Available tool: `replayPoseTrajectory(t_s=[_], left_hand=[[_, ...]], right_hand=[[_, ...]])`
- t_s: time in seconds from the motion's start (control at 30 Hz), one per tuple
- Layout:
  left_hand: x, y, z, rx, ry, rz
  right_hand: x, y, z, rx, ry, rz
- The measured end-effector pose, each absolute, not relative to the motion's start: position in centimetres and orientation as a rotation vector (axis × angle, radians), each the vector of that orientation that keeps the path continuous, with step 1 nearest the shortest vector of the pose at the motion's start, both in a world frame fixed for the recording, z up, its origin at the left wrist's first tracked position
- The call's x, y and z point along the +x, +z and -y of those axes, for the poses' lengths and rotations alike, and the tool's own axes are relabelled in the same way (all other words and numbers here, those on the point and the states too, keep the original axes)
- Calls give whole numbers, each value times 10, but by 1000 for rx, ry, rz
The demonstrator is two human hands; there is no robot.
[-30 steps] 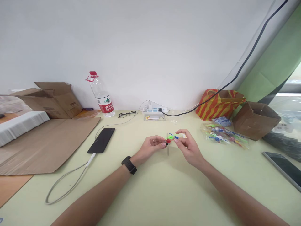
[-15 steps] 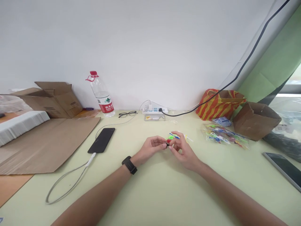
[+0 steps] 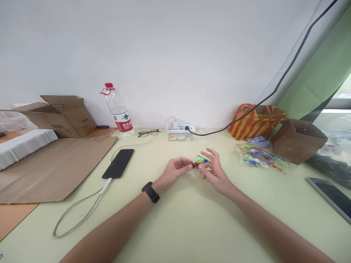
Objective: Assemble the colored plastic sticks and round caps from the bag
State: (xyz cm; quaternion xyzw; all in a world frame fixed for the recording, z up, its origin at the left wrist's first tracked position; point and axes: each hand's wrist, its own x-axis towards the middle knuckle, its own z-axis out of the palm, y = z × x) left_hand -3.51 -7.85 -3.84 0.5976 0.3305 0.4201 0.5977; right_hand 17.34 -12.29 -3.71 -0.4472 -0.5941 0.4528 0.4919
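My left hand (image 3: 174, 168), with a black watch on its wrist, pinches a tiny red and black plastic piece (image 3: 195, 165) at its fingertips. Facing it, my right hand (image 3: 214, 171) has thumb and forefinger closed on the same piece, its other fingers spread upward. Both hands hover just above the pale green table (image 3: 181, 219). Small green and blue plastic pieces (image 3: 201, 159) lie on the table just behind the fingers.
A clear bag of colourful plastic pieces (image 3: 260, 157) lies to the right, near a small cardboard box (image 3: 297, 139) and a striped bag (image 3: 255, 119). A phone on a cable (image 3: 118, 163), flat cardboard (image 3: 52, 168), a water bottle (image 3: 117, 110), glasses (image 3: 148, 133) and a power strip (image 3: 179, 128) sit further back. A tablet (image 3: 330, 195) lies far right.
My right hand moved in to meet the left at the small piece, and its free fingers have now spread open. The left hand stayed almost still.
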Motion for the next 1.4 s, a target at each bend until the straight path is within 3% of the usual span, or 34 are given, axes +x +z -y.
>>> replayPoseTrajectory(t_s=[0.13,0.4,1.2,1.4], left_hand=[[-35,-40,78,1383,1003,-771],[-34,-36,80,1425,944,-753],[-31,-30,87,1627,820,-766],[-27,-35,92,1874,968,-878]], right_hand=[[177,-28,127,-1010,1305,1383],[178,-35,119,-1003,1059,1500],[174,-45,122,-1041,990,1727],[179,-49,120,-1155,857,1869]])
